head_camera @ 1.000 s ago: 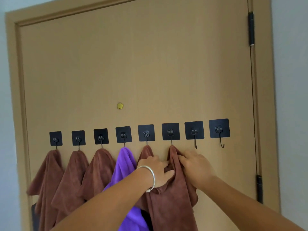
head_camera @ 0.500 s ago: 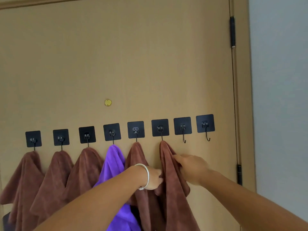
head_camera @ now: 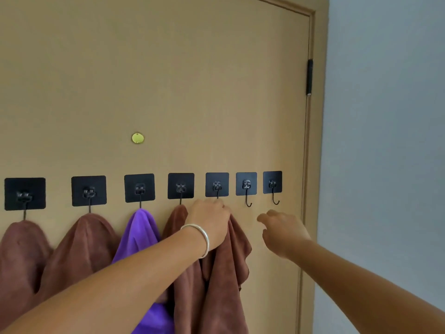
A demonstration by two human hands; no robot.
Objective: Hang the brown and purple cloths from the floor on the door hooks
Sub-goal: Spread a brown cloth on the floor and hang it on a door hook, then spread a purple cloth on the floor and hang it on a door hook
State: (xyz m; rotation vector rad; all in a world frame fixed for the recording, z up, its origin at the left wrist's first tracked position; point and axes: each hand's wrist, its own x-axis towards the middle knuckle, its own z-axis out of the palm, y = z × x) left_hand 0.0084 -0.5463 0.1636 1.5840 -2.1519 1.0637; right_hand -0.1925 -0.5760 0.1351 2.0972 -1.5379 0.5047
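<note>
A row of black square hook pads runs across the tan door (head_camera: 192, 80). Brown cloths hang from several hooks, and one purple cloth (head_camera: 138, 235) hangs among them. My left hand (head_camera: 209, 221), with a silver bangle on the wrist, grips the top of the rightmost brown cloth (head_camera: 226, 273) just under its hook (head_camera: 217, 186). My right hand (head_camera: 281, 231) hovers to the right of that cloth, fingers apart, holding nothing. Two bare hooks (head_camera: 248, 200) (head_camera: 275, 198) stand at the right end of the row.
A small brass peephole cover (head_camera: 137, 138) sits above the hooks. The door frame (head_camera: 315, 141) with a black hinge (head_camera: 309, 77) borders the right side, and a grey wall (head_camera: 385, 141) lies beyond it.
My right hand has let go of the rightmost brown cloth and moved away to the right. My left hand has risen to the cloth's top under the hook. The view has shifted right and closer.
</note>
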